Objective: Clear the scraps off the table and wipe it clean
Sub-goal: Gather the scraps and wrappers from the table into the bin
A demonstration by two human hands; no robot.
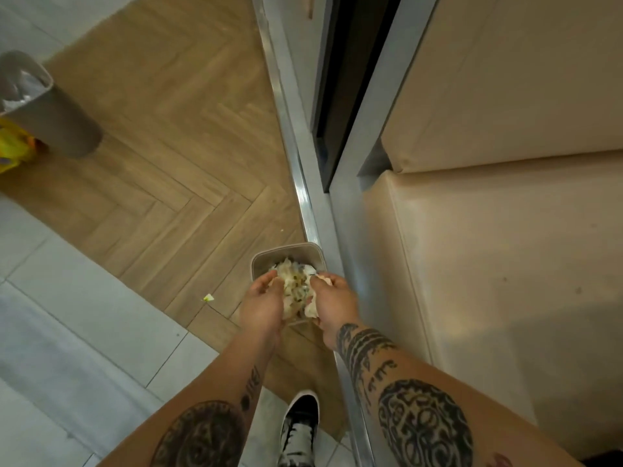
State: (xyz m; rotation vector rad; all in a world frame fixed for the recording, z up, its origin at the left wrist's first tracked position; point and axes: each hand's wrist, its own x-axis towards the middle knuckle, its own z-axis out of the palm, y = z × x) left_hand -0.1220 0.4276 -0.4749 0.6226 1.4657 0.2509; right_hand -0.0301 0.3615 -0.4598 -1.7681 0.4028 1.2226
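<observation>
Low centre of frame: both hands over a small grey bin [305, 251] on the floor. Left hand [261, 305] and right hand [333, 303] are cupped toward each other, fingers curled round a crumpled wad of scraps [295, 288], whitish paper with darker flecks, held between them just above the bin's mouth. More scraps show inside the bin at its far side. The near rim of the bin is hidden behind the hands.

The bin sits on a herringbone wood floor [175, 129], close against a metal-edged strip [300, 183] that runs from top centre down toward lower right. Right of that strip: cream padded seating [488, 247], filling the right half of the frame.

Left of the hands, on the wood floor: one small pale scrap [208, 297] lying loose, well apart from the bin.

Upper left: a taller grey bin [50, 109] with a liner showing, and a yellow bag [15, 146] just beside it at the frame edge.

Lower left: pale floor tiles [67, 315]. Bottom centre: one black-and-white shoe [298, 429] between the forearms.
</observation>
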